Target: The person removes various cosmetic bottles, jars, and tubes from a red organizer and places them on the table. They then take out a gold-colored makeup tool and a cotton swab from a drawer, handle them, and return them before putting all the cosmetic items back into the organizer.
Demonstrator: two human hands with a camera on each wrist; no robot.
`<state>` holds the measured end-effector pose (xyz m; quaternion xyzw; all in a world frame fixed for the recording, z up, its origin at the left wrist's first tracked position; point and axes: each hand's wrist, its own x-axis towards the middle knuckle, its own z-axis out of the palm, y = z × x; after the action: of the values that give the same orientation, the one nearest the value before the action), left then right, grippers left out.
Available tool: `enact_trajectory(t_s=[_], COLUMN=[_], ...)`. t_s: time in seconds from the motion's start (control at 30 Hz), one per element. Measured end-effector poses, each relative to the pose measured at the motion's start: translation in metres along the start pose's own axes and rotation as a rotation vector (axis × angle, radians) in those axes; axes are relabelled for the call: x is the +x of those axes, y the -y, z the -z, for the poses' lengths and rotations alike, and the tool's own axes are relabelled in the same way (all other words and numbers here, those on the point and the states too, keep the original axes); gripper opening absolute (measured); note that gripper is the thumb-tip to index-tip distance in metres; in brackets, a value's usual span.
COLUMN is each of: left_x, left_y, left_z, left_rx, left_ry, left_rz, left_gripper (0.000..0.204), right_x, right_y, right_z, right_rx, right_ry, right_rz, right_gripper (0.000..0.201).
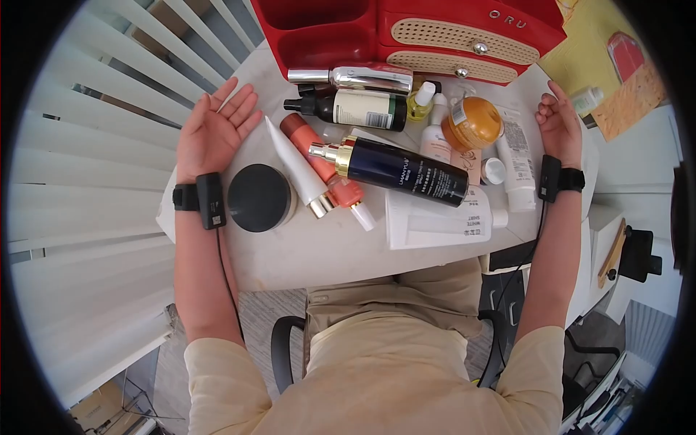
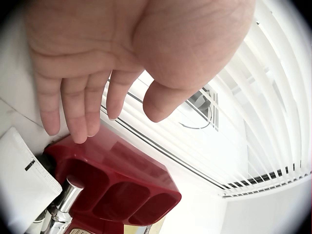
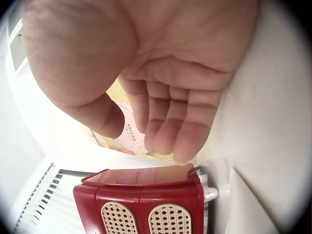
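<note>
My left hand lies palm up at the table's left side, fingers relaxed and holding nothing. Nearest to it are a white tapered tube and a round jar with a black lid. At the right edge my right hand rests with its fingers loosely curled around nothing, beside a white squeeze tube. Between the hands lies a pile: a dark blue spray bottle, a black pump bottle, a silver bottle, an orange round jar and a coral tube.
A red organizer with open compartments and two woven-front drawers stands at the back. A white flat pouch lies near the front edge. Window blinds rise on the left. Cables run from both wrist cameras.
</note>
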<state>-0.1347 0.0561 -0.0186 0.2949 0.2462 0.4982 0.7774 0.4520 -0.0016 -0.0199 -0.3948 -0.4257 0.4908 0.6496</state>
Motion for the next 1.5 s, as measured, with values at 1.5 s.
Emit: enact_trajectory(t_s=[1.5], left_x=[-0.003], left_y=[0.0], left_z=[-0.009], left_rx=[0.053], left_ry=[-0.052], left_rz=[-0.005], left_gripper=[0.053], right_x=[0.002], right_y=[0.0], right_z=[0.003], right_rx=[-0.009], right_ry=[0.042], right_rz=[0.0], right_gripper=[0.044])
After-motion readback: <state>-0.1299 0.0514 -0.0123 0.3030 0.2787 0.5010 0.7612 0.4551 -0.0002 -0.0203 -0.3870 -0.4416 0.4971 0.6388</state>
